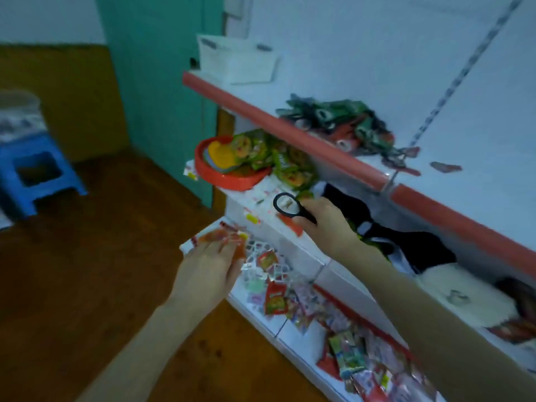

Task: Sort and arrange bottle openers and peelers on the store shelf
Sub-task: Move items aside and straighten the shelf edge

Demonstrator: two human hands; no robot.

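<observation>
On the lowest shelf (285,329), nearest the viewer, lies a scatter of small bright snack packets (348,346). Above its left end the left hand (208,271) reaches out with its fingers (229,250) nearly straight and pressed together, their tips against an orange-red packet (219,237); blur hides whether the thumb pinches it. Just beyond, the right hand (322,224) curls its fingers round the handle of a black ring-headed opener (287,206), held in the air before the middle shelf (262,198), ring pointing left. Further back on that shelf a red basket (232,179) holds green packets. The top shelf (304,140), edged with a red strip, carries a heap of green and red packaged utensils (342,126), blurred, and behind them a white paper (240,62). Far left, a blue stool (34,175) stands on the wooden floor (101,256).
</observation>
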